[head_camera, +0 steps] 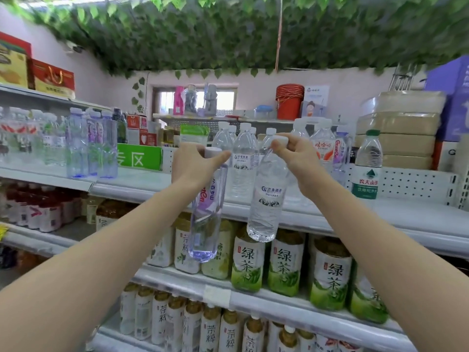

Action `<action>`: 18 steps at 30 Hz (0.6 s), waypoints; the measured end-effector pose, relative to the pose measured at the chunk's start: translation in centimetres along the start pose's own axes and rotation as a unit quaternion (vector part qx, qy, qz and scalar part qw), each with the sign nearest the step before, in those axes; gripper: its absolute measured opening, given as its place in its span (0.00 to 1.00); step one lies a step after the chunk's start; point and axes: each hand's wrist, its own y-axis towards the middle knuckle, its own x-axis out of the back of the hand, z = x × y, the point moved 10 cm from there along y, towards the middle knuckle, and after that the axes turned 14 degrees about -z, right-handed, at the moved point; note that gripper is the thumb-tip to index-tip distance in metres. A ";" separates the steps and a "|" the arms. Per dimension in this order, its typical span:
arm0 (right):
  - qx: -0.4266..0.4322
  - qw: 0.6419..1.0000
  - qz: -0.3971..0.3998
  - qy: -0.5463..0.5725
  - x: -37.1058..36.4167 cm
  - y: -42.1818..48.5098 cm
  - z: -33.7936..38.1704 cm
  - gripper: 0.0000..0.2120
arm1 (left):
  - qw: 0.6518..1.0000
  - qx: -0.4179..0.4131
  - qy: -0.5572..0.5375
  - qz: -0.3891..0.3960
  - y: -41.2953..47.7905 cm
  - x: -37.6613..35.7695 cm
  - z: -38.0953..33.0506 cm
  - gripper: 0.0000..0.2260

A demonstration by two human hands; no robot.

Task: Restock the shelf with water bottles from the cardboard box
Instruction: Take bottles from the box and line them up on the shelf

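Mid-restock: fingers [220,157] of my left hand [191,165] pinch the cap of the purple bottle [205,224], my right hand [295,154] grips the clear bottle [266,199] likewise, both dangling before the part-stocked shelf [418,212]. Neither shelved; box unseen.

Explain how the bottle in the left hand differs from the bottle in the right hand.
The left hand holds a purple bottle with a lilac tint and a purple label. The right hand holds a clear bottle, colourless, with a blue logo. The purple bottle has smooth walls, while the clear bottle is ribbed. The purple bottle hangs lower than the clear bottle. Both have white caps, are gripped at the top and hang tilted before the shelf.
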 end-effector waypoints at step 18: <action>0.052 0.996 -0.075 -0.023 -3.4 7.5 2.2 0.06 | 0.990 -0.053 -0.127 0.002 7.3 -1.4 -1.0 0.21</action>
